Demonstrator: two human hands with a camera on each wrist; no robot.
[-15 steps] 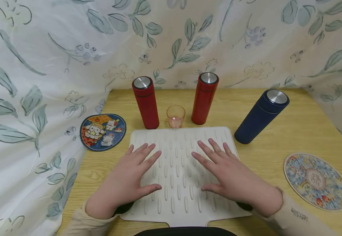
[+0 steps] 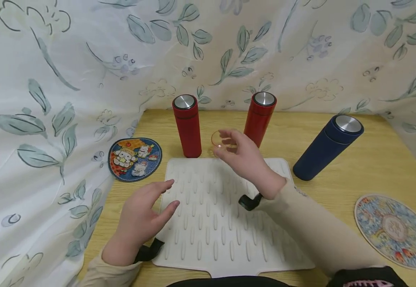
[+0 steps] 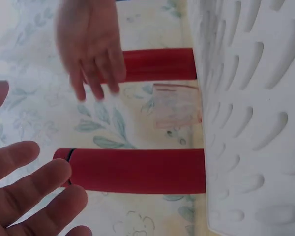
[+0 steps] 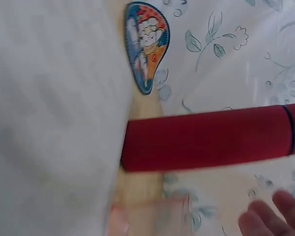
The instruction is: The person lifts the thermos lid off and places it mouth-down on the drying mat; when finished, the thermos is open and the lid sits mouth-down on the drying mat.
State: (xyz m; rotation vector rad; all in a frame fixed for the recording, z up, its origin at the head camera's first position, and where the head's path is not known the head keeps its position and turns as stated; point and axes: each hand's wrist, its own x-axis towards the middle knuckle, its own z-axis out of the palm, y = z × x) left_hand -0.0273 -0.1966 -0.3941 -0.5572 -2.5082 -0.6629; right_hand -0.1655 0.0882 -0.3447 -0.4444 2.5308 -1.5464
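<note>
My right hand (image 2: 244, 157) hovers over the back edge of the white board, its fingers loosely bent and holding nothing. In the head view it partly covers a small clear pinkish glass (image 3: 177, 107); the left wrist view has the hand higher than the glass and apart from it. One red thermos flask (image 2: 187, 127) stands upright left of the glass, and another red flask (image 2: 261, 117) stands to its right, partly behind my hand. Above the left side of the ridged white board (image 2: 208, 223) my left hand (image 2: 141, 217) is held with fingers spread, touching nothing visible.
A navy flask (image 2: 324, 147) stands on the wooden table at the right. Flat on the table are a round patterned mat (image 2: 396, 231) at far right and a blue cartoon mat (image 2: 135, 159) at left. Floral cloth (image 2: 229, 52) hangs behind and along the sides.
My right hand has moved forward and left from above the board toward the glass. The left hand has drawn slightly back and left and turned. The whole head view has shifted slightly.
</note>
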